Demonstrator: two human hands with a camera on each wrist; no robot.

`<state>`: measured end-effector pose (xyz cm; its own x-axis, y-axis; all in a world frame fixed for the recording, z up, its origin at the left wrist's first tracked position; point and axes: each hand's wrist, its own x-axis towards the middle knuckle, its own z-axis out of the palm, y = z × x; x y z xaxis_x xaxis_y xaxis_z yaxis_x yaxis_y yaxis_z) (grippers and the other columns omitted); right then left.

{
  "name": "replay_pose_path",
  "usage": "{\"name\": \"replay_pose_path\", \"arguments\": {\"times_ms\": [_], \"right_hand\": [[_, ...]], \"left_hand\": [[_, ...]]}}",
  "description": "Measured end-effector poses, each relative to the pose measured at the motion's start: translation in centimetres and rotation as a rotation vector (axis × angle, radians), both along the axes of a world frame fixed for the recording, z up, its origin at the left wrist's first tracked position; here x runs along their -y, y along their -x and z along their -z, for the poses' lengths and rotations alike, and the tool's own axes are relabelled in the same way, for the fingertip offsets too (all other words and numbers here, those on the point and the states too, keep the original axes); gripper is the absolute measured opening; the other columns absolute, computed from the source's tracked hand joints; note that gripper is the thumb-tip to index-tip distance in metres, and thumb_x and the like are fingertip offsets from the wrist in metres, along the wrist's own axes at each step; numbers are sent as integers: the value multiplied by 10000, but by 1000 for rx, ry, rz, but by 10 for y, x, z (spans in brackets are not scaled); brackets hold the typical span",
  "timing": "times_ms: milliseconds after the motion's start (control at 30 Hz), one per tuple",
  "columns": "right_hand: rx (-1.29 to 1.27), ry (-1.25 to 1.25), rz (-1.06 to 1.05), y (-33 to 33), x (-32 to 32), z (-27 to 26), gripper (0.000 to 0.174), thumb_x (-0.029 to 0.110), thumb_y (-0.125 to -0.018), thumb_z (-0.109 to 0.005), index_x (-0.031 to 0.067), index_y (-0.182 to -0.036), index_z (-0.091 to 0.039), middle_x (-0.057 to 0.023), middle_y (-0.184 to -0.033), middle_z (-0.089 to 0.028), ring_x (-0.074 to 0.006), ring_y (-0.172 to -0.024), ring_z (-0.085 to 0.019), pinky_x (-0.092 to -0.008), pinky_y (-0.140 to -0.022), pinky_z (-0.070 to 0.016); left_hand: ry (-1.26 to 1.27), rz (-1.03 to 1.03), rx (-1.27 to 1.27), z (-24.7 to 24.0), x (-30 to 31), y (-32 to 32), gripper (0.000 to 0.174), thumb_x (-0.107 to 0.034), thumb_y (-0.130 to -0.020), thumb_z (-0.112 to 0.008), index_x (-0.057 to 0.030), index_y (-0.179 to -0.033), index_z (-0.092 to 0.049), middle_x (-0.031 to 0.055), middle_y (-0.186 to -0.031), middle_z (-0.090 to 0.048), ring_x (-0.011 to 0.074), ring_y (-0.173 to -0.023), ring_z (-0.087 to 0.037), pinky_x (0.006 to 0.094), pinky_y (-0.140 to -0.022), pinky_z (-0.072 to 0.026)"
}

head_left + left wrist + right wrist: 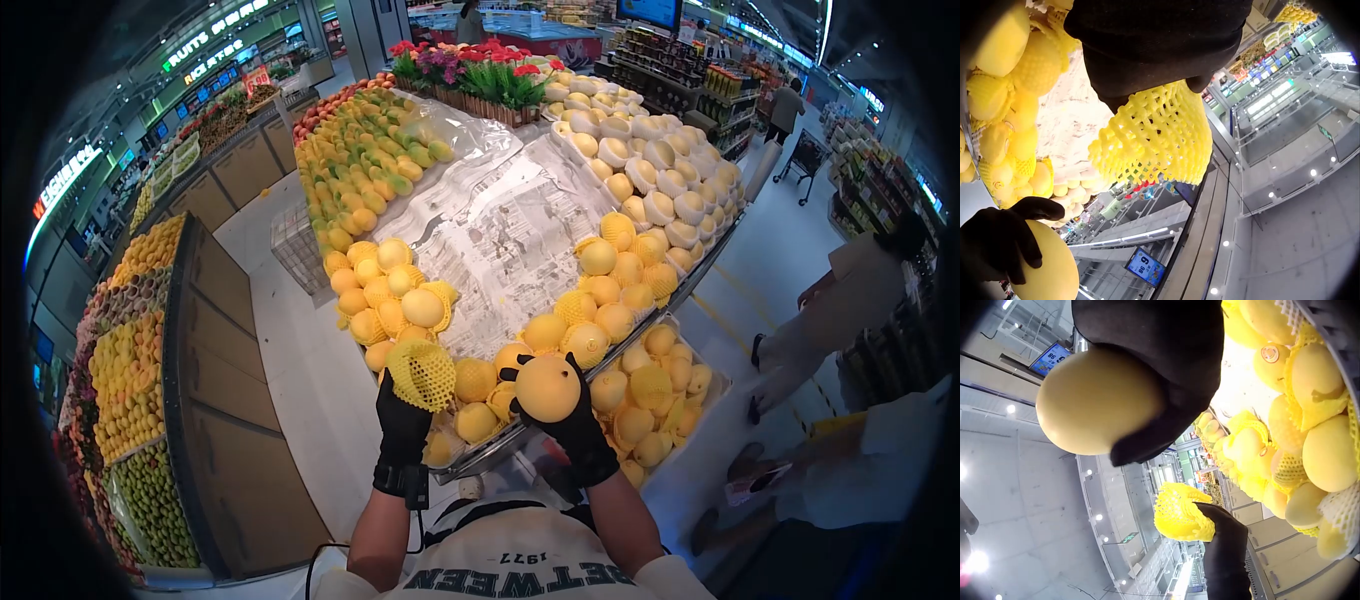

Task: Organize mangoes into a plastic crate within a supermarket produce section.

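Observation:
Both hands wear black gloves over the front edge of a fruit display. My left hand (402,425) grips a yellow foam net sleeve (420,372); its mesh bulges above the fingers, and in the left wrist view the sleeve (1154,137) hangs with no fruit showing inside. In my right hand (582,430) is a smooth, bare yellow melon (548,388), thumb and fingers curled round its sides. The right wrist view shows that melon (1097,403) against the palm. The two hands are apart, with netted melons (475,380) lying between and beyond them.
Yellow melons (395,290) line the display's front corners around bare paper lining (500,230). Green-yellow fruit (360,160) fills the left side, white-netted fruit (660,180) the right. A crate of melons (650,400) stands at front right. Other people (860,290) are along the right aisle.

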<state>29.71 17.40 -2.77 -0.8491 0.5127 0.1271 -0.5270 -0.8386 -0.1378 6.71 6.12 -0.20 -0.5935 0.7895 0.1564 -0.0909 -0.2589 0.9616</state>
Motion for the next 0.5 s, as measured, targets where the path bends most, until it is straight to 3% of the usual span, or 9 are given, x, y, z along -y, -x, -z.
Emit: {"name": "replay_pose_path", "arguments": {"times_ms": [100,200,267,300,400,433,467,500], "right_hand": [[505,-538,364,8,10,5,519,396,-1031,-378,26,-1393,-417,-164,-1331,-531,-266,-1180,-564,-435,-1000,-482],[746,-845,558,24,9,11,390,198,-1031,-428,15,-1375,-436,-143,-1304,-537,-226,-1184,-551,-395,-1006,-474],[788,-1011,601,33,4,28,403,118,-988,-531,6,-1365,-441,-130,-1282,-545,-207,-1183,-545,-373,-1004,-469],[917,-1244,695,37,2,23,485,22,-902,-634,-4,-1349,-446,-121,-1263,-552,-192,-1174,-544,-350,-994,-466],[890,-1279,756,50,-4,-10,516,44,-883,-660,-8,-1348,-443,-124,-1263,-553,-194,-1165,-550,-348,-987,-469],[1049,-1617,961,53,-6,-36,667,-27,-729,-773,-20,-1328,-480,-143,-1256,-584,-215,-1109,-605,-346,-949,-502],[988,-1423,872,55,-4,-53,538,54,-888,-664,-12,-1364,-422,-142,-1261,-554,-216,-1155,-559,-352,-978,-478],[872,-1173,764,58,-4,-70,564,64,-877,-685,-10,-1365,-412,-145,-1263,-553,-217,-1147,-564,-357,-971,-484]], "left_hand": [[-34,21,131,4,1,9,411,-68,-901,-658,-23,-1284,-516,64,-1173,-627,166,-1037,-627,305,-883,-524],[-79,48,304,12,0,21,412,-64,-900,-659,-20,-1284,-515,65,-1170,-627,165,-1036,-627,305,-882,-526],[-85,51,300,17,0,27,409,-58,-900,-657,-19,-1282,-517,65,-1164,-629,165,-1033,-628,307,-880,-528],[-73,43,220,14,0,27,407,-55,-899,-656,-19,-1280,-518,64,-1160,-631,165,-1031,-629,307,-878,-530],[30,45,5,6,5,33,389,-33,-937,-586,-15,-1311,-480,92,-1214,-595,204,-1085,-609,342,-919,-524],[79,48,-64,5,8,36,382,-24,-955,-551,-13,-1327,-461,106,-1243,-576,223,-1113,-598,359,-940,-521],[63,52,13,7,10,40,387,-24,-950,-560,-13,-1324,-463,105,-1240,-579,221,-1108,-601,356,-937,-522],[47,59,88,11,10,43,392,-23,-944,-569,-12,-1322,-466,103,-1236,-583,218,-1103,-604,354,-934,-523]]}}
